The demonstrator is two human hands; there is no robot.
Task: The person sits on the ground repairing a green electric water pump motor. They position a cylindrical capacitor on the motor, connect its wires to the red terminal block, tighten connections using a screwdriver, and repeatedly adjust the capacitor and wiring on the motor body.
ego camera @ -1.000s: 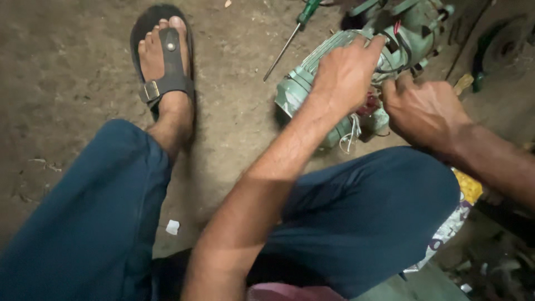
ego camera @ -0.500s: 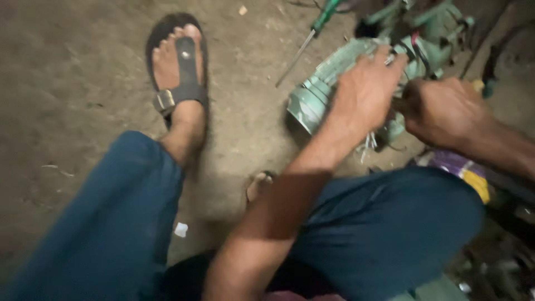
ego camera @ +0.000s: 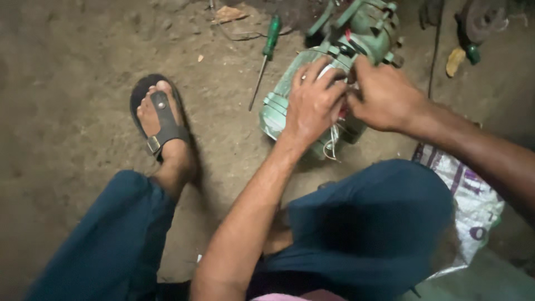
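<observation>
A pale green electric motor (ego camera: 278,106) lies on the dirt floor in front of my knees. My left hand (ego camera: 315,100) is curled over its top, gripping the housing. My right hand (ego camera: 384,95) presses in from the right at the motor's open end, fingers closed around thin wires; red and white leads (ego camera: 333,139) hang below. What the fingertips pinch is hidden between the two hands.
A green-handled screwdriver (ego camera: 266,56) lies on the dirt left of the motor. My sandalled foot (ego camera: 161,125) rests at the left. A printed plastic sack (ego camera: 468,195) lies under my right knee. Dark metal parts (ego camera: 479,19) sit at the top right.
The view has shifted so the motor sits lower in frame. My right hand has moved in closer to my left, and both now meet at the motor's wires.
</observation>
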